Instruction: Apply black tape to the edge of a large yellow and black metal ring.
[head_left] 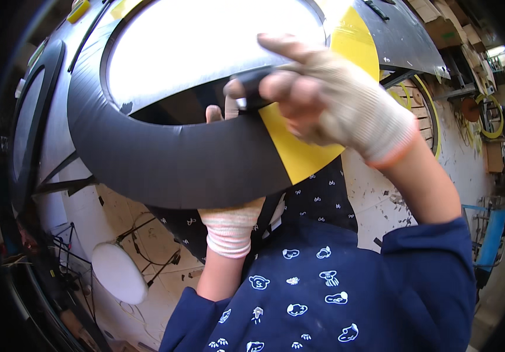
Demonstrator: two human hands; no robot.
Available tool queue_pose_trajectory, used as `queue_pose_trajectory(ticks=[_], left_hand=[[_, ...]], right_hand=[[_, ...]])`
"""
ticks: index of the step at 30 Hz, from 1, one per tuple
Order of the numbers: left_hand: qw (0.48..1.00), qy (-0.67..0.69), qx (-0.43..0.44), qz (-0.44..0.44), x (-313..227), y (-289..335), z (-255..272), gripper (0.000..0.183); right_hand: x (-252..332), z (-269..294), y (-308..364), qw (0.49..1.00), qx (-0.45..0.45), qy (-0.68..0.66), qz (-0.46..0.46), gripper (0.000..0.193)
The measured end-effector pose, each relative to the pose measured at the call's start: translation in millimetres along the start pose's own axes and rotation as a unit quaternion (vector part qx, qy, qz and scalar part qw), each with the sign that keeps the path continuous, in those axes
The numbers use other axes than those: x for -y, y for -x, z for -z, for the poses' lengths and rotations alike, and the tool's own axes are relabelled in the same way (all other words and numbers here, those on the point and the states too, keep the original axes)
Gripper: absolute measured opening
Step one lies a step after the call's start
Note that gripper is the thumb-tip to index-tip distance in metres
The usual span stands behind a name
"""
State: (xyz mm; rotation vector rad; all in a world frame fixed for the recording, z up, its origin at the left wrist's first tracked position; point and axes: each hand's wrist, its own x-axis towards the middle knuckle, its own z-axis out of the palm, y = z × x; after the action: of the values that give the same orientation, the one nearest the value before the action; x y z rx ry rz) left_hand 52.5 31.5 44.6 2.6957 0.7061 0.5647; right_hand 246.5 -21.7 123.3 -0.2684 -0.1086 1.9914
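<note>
A large ring (pixel 188 161) lies partly over the metal worktop, its near side reaching past the edge. Smooth black sheeting covers much of it, while a yellow section (pixel 308 155) shows at the right. From beneath, my left hand (pixel 232 226), in a cream glove, grips the near part of the ring; fingertips come up through its opening, and the palm is hidden. My gloved right hand (pixel 346 94) is above the yellow section, its bare fingers closed round a small black tool (pixel 255 85) with a shiny end. Motion blur hides the tool's kind.
The grey metal worktop (pixel 408 41) extends to the far right. Another dark ring (pixel 38 117) stands at the left, with a yellow tape roll (pixel 78 10) at the far left. A round white stool seat (pixel 119 273) is at lower left. Dark scraps litter the floor (pixel 375 199).
</note>
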Motion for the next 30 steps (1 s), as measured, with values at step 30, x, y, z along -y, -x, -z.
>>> queue_pose_trajectory(ticks=[30], left_hand=[[0.998, -0.059, -0.005, 0.024, 0, -1, -16, 0.060]], right_hand=[[-31, -30, 37, 0.847, -0.268, 0.440, 0.132, 0.070]])
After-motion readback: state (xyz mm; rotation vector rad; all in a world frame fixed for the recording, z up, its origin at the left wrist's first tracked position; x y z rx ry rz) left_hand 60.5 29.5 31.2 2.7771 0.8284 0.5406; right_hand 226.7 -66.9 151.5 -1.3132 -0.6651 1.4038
